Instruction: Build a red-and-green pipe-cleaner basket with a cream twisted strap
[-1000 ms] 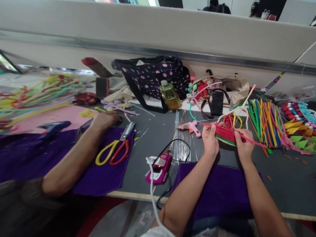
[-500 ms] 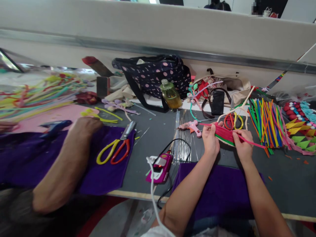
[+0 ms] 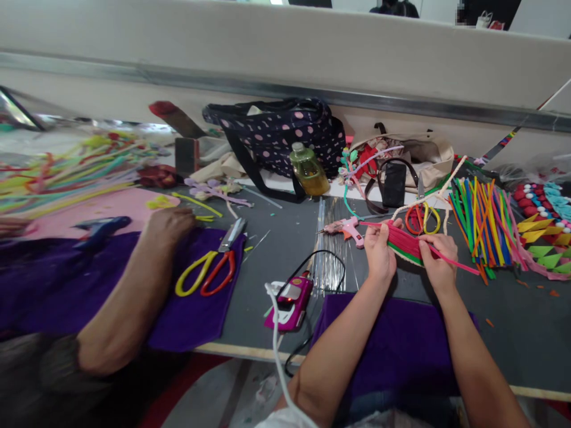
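Observation:
A pink piece with a green and white lower edge (image 3: 405,242) is held up between my two hands above the grey table. My left hand (image 3: 380,249) pinches its left end, where a thin pink strip pokes out to the left. At its right end my right hand (image 3: 438,255) is closed on it, and another pink strip sticks out to the right past the fingers. Just behind the piece lie scissors with red and yellow handles (image 3: 430,220). Left of my left hand rests a pink glue gun (image 3: 348,229).
Colourful strips (image 3: 486,220) lie at the right. A purple cloth (image 3: 401,339) is under my forearms. Centre left are a magenta device (image 3: 292,303) and larger scissors (image 3: 212,273). A bottle (image 3: 307,169) stands by a dotted bag (image 3: 276,134). Another person's arm (image 3: 129,291) reaches in at left.
The other person's arm and hand have moved to the right. My hands and the pink piece have hardly moved.

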A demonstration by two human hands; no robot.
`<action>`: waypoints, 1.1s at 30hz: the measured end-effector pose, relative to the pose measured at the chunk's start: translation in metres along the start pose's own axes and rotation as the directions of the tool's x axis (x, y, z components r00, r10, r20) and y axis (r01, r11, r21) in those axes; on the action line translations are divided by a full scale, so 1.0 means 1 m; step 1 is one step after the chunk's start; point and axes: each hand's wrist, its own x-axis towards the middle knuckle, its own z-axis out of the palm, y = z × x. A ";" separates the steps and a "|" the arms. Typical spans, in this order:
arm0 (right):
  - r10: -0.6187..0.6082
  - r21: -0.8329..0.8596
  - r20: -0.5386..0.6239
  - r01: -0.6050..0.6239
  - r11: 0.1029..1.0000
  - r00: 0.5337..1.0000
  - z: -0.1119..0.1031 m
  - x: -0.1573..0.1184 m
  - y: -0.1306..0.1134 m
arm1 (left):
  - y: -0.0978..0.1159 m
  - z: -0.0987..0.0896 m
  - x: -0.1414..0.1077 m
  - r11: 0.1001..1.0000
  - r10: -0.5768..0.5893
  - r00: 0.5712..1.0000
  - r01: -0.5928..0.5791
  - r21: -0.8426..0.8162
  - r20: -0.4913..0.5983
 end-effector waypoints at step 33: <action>0.563 0.760 0.053 -0.399 0.513 0.824 0.005 0.003 0.013 | 0.006 -0.012 0.016 0.986 -0.151 0.987 0.147 -0.082 -0.050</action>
